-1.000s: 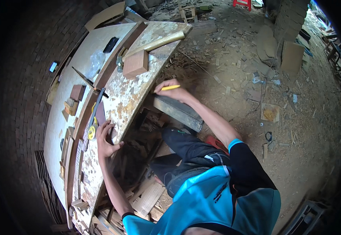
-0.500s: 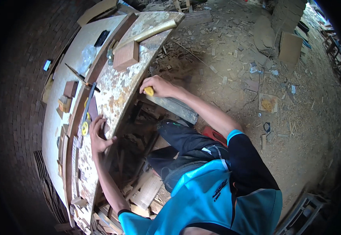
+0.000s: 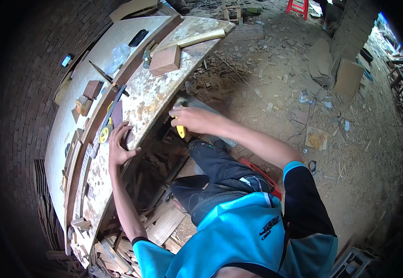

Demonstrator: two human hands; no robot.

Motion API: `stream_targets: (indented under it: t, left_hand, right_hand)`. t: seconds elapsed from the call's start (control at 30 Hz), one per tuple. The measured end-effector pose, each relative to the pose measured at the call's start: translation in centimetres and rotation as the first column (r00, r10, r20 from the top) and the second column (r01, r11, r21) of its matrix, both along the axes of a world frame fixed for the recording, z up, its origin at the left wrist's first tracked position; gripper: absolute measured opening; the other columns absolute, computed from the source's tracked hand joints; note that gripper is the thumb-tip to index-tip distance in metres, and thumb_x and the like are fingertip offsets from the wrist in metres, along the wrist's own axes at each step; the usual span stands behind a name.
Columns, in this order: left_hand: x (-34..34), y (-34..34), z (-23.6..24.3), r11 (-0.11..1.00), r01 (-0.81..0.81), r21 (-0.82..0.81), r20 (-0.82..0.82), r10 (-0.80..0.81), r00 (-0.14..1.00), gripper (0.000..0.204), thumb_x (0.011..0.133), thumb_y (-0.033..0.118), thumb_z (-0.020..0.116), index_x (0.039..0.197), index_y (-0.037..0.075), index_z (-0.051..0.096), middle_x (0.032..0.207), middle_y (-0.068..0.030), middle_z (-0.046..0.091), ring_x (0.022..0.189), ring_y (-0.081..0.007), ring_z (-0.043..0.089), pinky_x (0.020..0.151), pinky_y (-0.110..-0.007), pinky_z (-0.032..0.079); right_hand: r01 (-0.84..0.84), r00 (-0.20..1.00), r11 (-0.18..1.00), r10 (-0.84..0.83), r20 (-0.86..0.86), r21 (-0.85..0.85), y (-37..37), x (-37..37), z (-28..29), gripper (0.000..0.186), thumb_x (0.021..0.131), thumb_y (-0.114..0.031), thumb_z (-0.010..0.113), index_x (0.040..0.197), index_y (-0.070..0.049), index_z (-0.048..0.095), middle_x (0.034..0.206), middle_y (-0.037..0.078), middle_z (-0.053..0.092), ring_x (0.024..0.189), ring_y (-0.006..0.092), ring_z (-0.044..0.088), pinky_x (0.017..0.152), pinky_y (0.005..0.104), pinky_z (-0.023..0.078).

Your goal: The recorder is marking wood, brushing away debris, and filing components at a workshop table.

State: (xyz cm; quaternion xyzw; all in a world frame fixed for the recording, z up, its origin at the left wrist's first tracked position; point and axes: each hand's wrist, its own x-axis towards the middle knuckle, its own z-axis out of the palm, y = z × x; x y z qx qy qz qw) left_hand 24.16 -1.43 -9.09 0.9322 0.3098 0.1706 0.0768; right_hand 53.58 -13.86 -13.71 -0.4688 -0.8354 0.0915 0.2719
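My right hand (image 3: 193,119) is closed round a yellow-handled brush (image 3: 181,131). The handle's end points toward me, and pale bristles seem to show past my fingers, beside the workbench's near edge. On the bench (image 3: 141,109), my left hand (image 3: 119,146) lies at that edge with thumb and fingers spread. Its fingertips are beside a purplish-brown strip of wood (image 3: 117,113); whether they touch it is hard to tell. Just beyond sit a yellow tape roll (image 3: 104,135) and a dark, narrow bar-like tool (image 3: 114,104).
A reddish wooden block (image 3: 165,60) and a pale wooden stick (image 3: 201,38) lie at the bench's far end. Along its left side runs a raised wooden rail (image 3: 134,55), with small blocks beyond. Wood scraps (image 3: 166,224) lie below, and a red stool (image 3: 297,8) stands far off.
My right hand has drawn back slightly toward me with the brush, and its handle now points more downward. My left hand stays at the bench edge. The view has shifted a little.
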Motion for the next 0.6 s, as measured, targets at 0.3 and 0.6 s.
stream_targets:
  t: [0.3, 0.6]
  left_hand:
    - [0.8, -0.1, -0.1, 0.999, -0.004, -0.037, 0.036, 0.006, 0.999, 0.072, 0.044, 0.032, 0.077, 0.111, 0.011, 0.062, 0.127, -0.0123, 0.053, 0.121, -0.0328, 0.045, 0.103, -0.045, 0.031]
    - [-0.2, 0.3, -0.3, 0.999, 0.016, -0.037, 0.066, -0.014, 0.998, 0.074, 0.043, 0.035, 0.077, 0.111, 0.009, 0.063, 0.127, -0.0123, 0.053, 0.120, -0.0329, 0.046, 0.102, -0.043, 0.033]
  right_hand:
    - [0.376, 0.914, 0.921, -0.387, 0.125, 0.103, 3.9, -9.4, -6.9, 0.020, 0.078, -0.003, 0.053, 0.094, 0.000, 0.063, 0.109, 0.032, 0.057, 0.111, 0.0468, 0.051, 0.095, 0.0542, 0.039]
    - [0.332, 0.871, 0.892, -0.415, 0.263, 0.308, 2.2, -7.0, -7.8, 0.018, 0.074, -0.009, 0.060, 0.088, -0.007, 0.070, 0.098, 0.024, 0.062, 0.110, 0.0403, 0.053, 0.096, 0.0481, 0.037]
